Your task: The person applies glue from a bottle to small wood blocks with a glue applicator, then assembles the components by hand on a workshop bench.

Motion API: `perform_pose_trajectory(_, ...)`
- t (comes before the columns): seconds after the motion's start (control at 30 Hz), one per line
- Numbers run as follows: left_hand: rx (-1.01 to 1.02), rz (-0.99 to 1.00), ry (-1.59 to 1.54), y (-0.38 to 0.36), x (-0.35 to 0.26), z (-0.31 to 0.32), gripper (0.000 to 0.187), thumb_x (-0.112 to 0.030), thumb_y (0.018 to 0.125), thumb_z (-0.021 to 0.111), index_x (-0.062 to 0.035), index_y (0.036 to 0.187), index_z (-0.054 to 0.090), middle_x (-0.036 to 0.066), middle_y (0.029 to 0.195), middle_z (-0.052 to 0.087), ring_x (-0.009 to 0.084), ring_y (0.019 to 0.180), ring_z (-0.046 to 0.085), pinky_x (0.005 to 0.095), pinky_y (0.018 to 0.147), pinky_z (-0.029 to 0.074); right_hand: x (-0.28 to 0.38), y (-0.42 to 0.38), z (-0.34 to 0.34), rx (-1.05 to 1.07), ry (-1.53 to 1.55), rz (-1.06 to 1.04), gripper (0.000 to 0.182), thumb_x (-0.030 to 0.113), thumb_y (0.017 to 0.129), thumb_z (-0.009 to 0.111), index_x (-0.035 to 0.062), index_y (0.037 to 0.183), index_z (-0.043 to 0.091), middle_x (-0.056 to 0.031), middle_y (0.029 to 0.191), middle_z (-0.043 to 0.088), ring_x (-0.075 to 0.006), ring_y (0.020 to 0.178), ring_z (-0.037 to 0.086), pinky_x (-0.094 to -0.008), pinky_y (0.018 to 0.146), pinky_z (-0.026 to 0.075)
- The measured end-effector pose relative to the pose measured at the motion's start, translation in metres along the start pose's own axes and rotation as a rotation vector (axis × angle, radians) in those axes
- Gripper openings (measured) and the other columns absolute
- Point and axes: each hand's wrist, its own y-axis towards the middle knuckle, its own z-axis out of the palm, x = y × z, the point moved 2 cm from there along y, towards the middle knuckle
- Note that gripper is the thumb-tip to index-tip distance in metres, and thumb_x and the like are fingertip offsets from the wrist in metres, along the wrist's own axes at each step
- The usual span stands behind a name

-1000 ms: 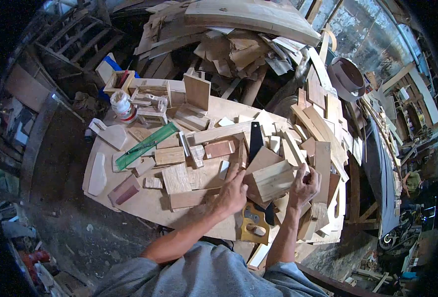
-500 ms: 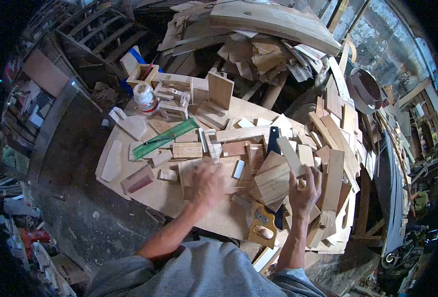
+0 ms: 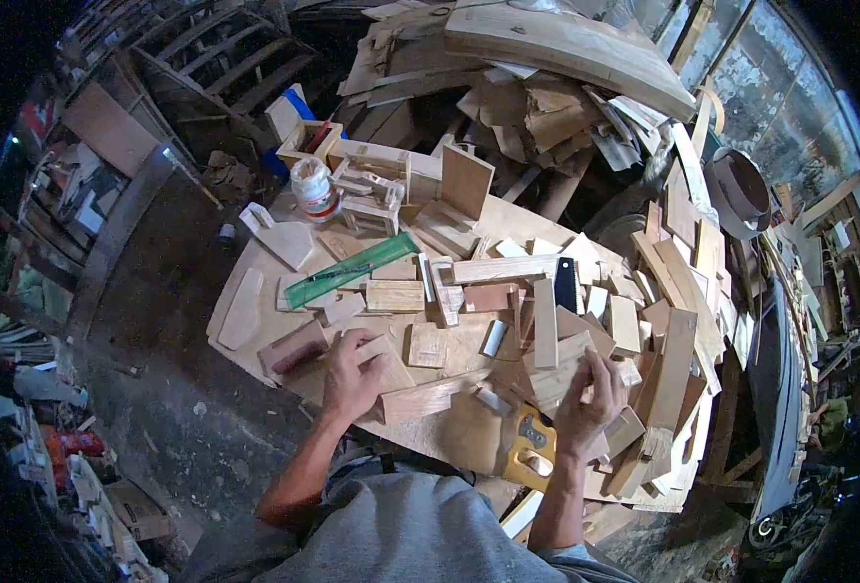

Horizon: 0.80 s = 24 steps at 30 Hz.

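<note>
My left hand (image 3: pixel 352 381) is closed at the edge of a small flat wooden board (image 3: pixel 389 361), fingers curled over its near left side. Right of that hand a longer wooden piece (image 3: pixel 435 396) lies slanted on the worktop. My right hand (image 3: pixel 588 406) is held with loosely bent fingers beside a square wooden board (image 3: pixel 554 387); nothing shows between them. A narrow wooden strip (image 3: pixel 545 324) stands apart from this hand, against the square board. Below lies a handsaw with a yellow handle (image 3: pixel 530 447), its dark blade (image 3: pixel 567 286) partly covered by wood.
On the worktop (image 3: pixel 459 432) are a green ruler (image 3: pixel 352 270), a white jar (image 3: pixel 314 189), a small wooden frame (image 3: pixel 371 199) and a reddish block (image 3: pixel 294 348). Offcuts crowd the right side. A large curved plank (image 3: pixel 566 49) tops a pile at the back.
The wooden strip has left my right hand and is set down; that hand has drawn lower. My left hand has moved left, onto the small board. The whole view has shifted right.
</note>
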Motion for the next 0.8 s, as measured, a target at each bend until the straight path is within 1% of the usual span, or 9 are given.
perform_pose_trajectory(0.13, -0.178, -0.048, -0.03, -0.015, 0.033, -0.016, 0.035, -0.006, 0.087, 0.073, 0.0011, 0.12, 0.061, 0.017, 0.114, 0.067, 0.0316, 0.106, 0.065, 0.0402, 0.093, 0.051, 0.04, -0.034, 0.031, 0.319, 0.315, 0.117, 0.015, -0.01, 0.09, 0.058, -0.0003, 0.097, 0.066, -0.0132, 0.093, 0.069, -0.0289, 0.088, 0.068, -0.0365, 0.075, 0.054)
perform_pose_trajectory(0.2, -0.234, -0.051, -0.031, -0.022, 0.044, -0.019, 0.036, -0.006, 0.089, 0.071, 0.0012, 0.123, 0.061, 0.017, 0.115, 0.068, 0.0309, 0.109, 0.065, 0.0398, 0.095, 0.051, 0.049, -0.072, 0.061, 0.425, 0.311, -0.071, 0.02, -0.01, 0.087, 0.058, 0.0006, 0.104, 0.064, -0.0171, 0.099, 0.068, -0.0362, 0.089, 0.068, -0.0403, 0.076, 0.054)
perform_pose_trajectory(0.3, -0.242, -0.011, -0.006, -0.023, 0.039, -0.016, 0.034, -0.003, 0.091, 0.067, 0.0015, 0.124, 0.06, 0.017, 0.115, 0.068, 0.0311, 0.109, 0.065, 0.0396, 0.097, 0.05, 0.056, -0.122, 0.097, 0.847, 0.283, 0.14, 0.017, -0.002, 0.091, 0.059, 0.0014, 0.108, 0.059, -0.021, 0.11, 0.064, -0.0443, 0.094, 0.063, -0.0463, 0.079, 0.053)
perform_pose_trajectory(0.4, -0.107, -0.035, -0.096, -0.008, 0.019, -0.008, 0.034, 0.0, 0.092, 0.062, 0.0016, 0.127, 0.059, 0.018, 0.121, 0.066, 0.0324, 0.114, 0.064, 0.0403, 0.1, 0.05, 0.042, -0.12, 0.11, 0.68, 0.229, 0.145, 0.011, 0.001, 0.095, 0.058, 0.0011, 0.106, 0.059, -0.0218, 0.103, 0.063, -0.0447, 0.09, 0.063, -0.0475, 0.076, 0.052)
perform_pose_trajectory(0.47, 0.011, 0.099, -0.075, 0.01, 0.03, 0.01, 0.037, 0.003, 0.092, 0.059, 0.0019, 0.13, 0.059, 0.019, 0.127, 0.065, 0.0342, 0.121, 0.061, 0.0415, 0.103, 0.049, 0.047, -0.087, 0.106, 0.462, 0.242, 0.073, 0.007, 0.001, 0.095, 0.058, -0.001, 0.101, 0.061, -0.0236, 0.087, 0.062, -0.0441, 0.08, 0.063, -0.0467, 0.071, 0.051)
perform_pose_trajectory(0.53, 0.131, 0.167, -0.123, 0.028, 0.001, 0.025, 0.039, 0.003, 0.092, 0.057, 0.0004, 0.131, 0.059, 0.019, 0.128, 0.064, 0.0362, 0.124, 0.059, 0.0452, 0.108, 0.045, 0.055, -0.054, 0.112, 0.377, 0.282, 0.05, 0.01, 0.002, 0.095, 0.059, -0.0018, 0.103, 0.064, -0.0244, 0.088, 0.064, -0.0416, 0.08, 0.064, -0.045, 0.07, 0.051)
perform_pose_trajectory(0.67, -0.054, 0.408, 0.347, 0.073, 0.012, 0.004, 0.041, -0.004, 0.087, 0.068, -0.0026, 0.128, 0.062, 0.018, 0.126, 0.064, 0.0352, 0.126, 0.054, 0.0492, 0.11, 0.041, 0.059, -0.007, 0.157, 0.558, 0.306, 0.005, 0.021, 0.003, 0.093, 0.062, -0.0012, 0.114, 0.065, -0.0238, 0.087, 0.066, -0.0404, 0.078, 0.067, -0.0447, 0.069, 0.051)
perform_pose_trajectory(0.73, 0.08, 0.261, 0.492, 0.082, 0.002, -0.026, 0.043, -0.005, 0.084, 0.072, -0.0027, 0.126, 0.063, 0.015, 0.126, 0.062, 0.0336, 0.127, 0.052, 0.0485, 0.108, 0.041, 0.064, 0.001, 0.194, 0.579, 0.346, -0.055, 0.03, 0.0, 0.09, 0.063, 0.0002, 0.119, 0.065, -0.0227, 0.084, 0.068, -0.0394, 0.076, 0.067, -0.0465, 0.069, 0.052)
perform_pose_trajectory(0.8, 0.195, 0.22, 0.575, 0.085, 0.005, -0.042, 0.043, -0.006, 0.082, 0.074, -0.0029, 0.124, 0.064, 0.014, 0.127, 0.06, 0.0328, 0.126, 0.051, 0.0482, 0.106, 0.042, 0.068, 0.01, 0.217, 0.808, 0.154, -0.265, 0.031, -0.001, 0.087, 0.06, -0.0024, 0.118, 0.063, -0.0248, 0.081, 0.068, -0.0398, 0.073, 0.068, -0.0491, 0.067, 0.054)
